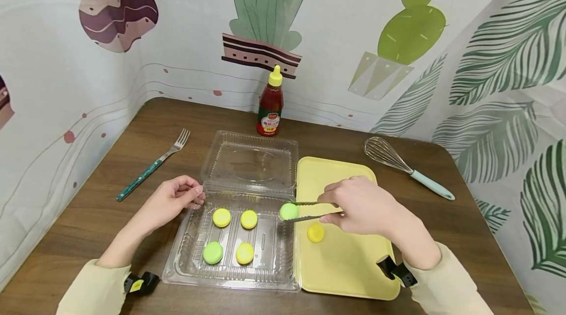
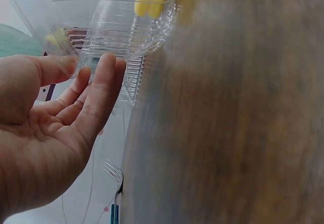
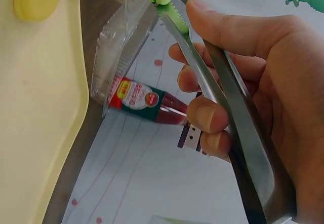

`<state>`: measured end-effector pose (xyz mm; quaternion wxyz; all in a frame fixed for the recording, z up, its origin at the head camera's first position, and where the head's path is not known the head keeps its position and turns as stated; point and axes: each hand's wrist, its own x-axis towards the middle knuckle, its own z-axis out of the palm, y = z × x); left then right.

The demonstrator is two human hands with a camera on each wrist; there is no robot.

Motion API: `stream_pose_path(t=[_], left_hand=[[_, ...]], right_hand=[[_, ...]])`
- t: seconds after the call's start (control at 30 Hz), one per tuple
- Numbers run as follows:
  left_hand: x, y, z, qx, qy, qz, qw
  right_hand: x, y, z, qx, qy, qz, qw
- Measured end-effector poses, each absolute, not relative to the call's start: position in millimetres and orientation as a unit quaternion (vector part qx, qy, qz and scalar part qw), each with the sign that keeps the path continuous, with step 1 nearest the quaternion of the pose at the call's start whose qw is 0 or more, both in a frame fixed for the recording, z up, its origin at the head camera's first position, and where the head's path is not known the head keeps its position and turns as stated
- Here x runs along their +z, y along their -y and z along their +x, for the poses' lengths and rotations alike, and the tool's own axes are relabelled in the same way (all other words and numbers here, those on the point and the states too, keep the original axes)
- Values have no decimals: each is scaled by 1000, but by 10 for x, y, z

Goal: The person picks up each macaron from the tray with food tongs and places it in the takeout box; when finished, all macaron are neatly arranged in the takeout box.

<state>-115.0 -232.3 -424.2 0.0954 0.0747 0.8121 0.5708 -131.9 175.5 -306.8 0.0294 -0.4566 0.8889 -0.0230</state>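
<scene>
My left hand (image 1: 170,202) pinches the left rim of a clear plastic hinged container (image 1: 234,283), thumb and fingertips at its edge in the left wrist view. Three yellow macarons (image 1: 221,217) and one green macaron (image 1: 213,252) sit inside its base, and its lid (image 1: 252,160) lies folded back. My right hand (image 1: 360,205) grips metal tongs (image 3: 243,122) with serrated tips. Between those tips is another green macaron (image 1: 289,212), above the container's right side in the head view. A yellow macaron (image 1: 316,232) rests on the yellow tray (image 1: 349,268), beneath the right hand.
Behind the lid stands a ketchup bottle (image 1: 270,108) with a yellow cap. A fork (image 1: 152,165) with a teal handle lies at the left. To the right, past the tray, is a whisk (image 1: 409,167). A patterned cloth (image 1: 331,35) hangs behind the table.
</scene>
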Motion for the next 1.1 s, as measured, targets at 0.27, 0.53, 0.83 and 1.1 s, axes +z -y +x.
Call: stream_pose_path(t=[0.27,0.53,0.83,1.1], left_hand=[[-4249,2321,-1149,567,-815,74,92],[-4252,2310,-1150,573,-811,73,96],[-4253,2322,-1149,569,-813,75,94],[-4245,2319,-1146,574,-810,77,94]], right_hand=[[-3158,-1626,-1330,-27,-879,-475,32],[-3258,-1532,-1355,-27,-879,-473,49],[-3317,-1433,-1349,-18,-886,-458,67],[-3338,-1348,-1333,-12,-887,-456,72]])
